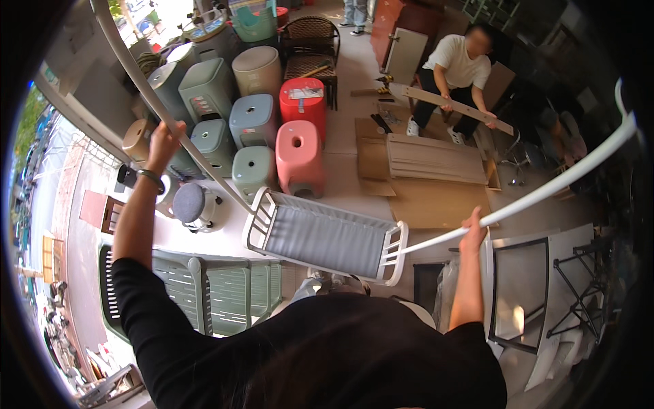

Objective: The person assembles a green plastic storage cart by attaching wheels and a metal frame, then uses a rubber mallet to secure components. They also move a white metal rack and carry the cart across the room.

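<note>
Head view: left hand [165, 142] and right hand [472, 233] are gripping white tubular poles [558, 183] flanking grey-fabric, white-ended rack [327, 235]; probably light, stiff, poles offering best hold.

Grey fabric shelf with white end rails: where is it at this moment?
In the head view, the grey fabric shelf is just below the picture's centre, between the lower ends of two white poles, with the pink stool beyond its left part.

Wide forward reach

The left hand [165, 142], its fingers [178, 129] curled, reaches farther forward than the right hand [471, 233], well apart from it. The left forearm [135, 221] slants back from its hand; the right forearm [467, 290] runs almost straight back. The right grip's tightness is unclear.
</note>
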A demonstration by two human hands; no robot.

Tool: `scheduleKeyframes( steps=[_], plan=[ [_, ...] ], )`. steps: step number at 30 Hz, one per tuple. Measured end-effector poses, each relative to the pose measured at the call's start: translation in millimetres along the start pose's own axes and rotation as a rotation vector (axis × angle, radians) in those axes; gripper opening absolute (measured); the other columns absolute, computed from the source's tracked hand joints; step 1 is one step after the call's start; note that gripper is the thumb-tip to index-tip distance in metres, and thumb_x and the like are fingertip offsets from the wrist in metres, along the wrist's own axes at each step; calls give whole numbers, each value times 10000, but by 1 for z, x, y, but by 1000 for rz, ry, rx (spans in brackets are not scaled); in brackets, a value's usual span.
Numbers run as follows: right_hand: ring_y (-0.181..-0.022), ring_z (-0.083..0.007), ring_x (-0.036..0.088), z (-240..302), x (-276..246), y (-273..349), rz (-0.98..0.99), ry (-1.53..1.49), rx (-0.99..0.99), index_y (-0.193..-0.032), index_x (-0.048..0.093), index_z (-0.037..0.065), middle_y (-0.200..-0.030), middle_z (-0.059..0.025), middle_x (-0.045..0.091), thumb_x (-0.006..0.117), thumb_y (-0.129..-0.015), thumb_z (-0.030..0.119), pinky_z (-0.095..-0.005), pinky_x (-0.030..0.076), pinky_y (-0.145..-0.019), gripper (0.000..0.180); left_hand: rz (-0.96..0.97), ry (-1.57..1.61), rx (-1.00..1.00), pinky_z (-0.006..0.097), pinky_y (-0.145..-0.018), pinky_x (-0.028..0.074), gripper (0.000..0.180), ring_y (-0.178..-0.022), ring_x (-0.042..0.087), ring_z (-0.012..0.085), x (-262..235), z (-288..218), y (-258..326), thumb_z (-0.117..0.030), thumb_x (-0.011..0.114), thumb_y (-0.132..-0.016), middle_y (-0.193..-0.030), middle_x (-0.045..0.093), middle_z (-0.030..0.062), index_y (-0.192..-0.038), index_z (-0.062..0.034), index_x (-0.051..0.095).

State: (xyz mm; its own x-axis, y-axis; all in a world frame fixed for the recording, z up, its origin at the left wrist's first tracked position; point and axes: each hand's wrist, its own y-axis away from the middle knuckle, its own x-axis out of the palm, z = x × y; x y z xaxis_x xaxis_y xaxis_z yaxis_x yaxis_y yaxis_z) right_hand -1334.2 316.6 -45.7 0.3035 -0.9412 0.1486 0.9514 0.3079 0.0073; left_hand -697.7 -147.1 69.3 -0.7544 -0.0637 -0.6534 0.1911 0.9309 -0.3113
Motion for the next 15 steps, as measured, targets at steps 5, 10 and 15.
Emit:
scheduleKeyframes(
  steps=[5,10,15],
  plan=[
    [-451,-112,317,149,10,-83,-49,17,-156,-500,357,164,-463,26,318,717,-849,396,-295,327,-510,553,-63,441,59,254,-595,444,278,-652,566,99,-35,-122,-39,-327,567,-954,-699,590,19,-924,-53,596],
    [-439,-100,272,271,42,-132,-24,-43,-216,-522,324,179,-468,40,272,724,-841,415,-295,335,-529,564,-68,784,295,252,-562,389,314,-578,447,93,-76,-219,-88,-325,549,-968,-629,457,-4,-782,-73,512],
    [-402,-82,231,361,66,-178,-40,-141,-319,-522,314,188,-462,53,263,762,-816,370,-256,268,-466,566,-364,626,394,245,-614,417,206,-603,416,84,-113,-292,-146,-233,482,-995,-701,449,-23,-1000,-40,553]
  ],
)
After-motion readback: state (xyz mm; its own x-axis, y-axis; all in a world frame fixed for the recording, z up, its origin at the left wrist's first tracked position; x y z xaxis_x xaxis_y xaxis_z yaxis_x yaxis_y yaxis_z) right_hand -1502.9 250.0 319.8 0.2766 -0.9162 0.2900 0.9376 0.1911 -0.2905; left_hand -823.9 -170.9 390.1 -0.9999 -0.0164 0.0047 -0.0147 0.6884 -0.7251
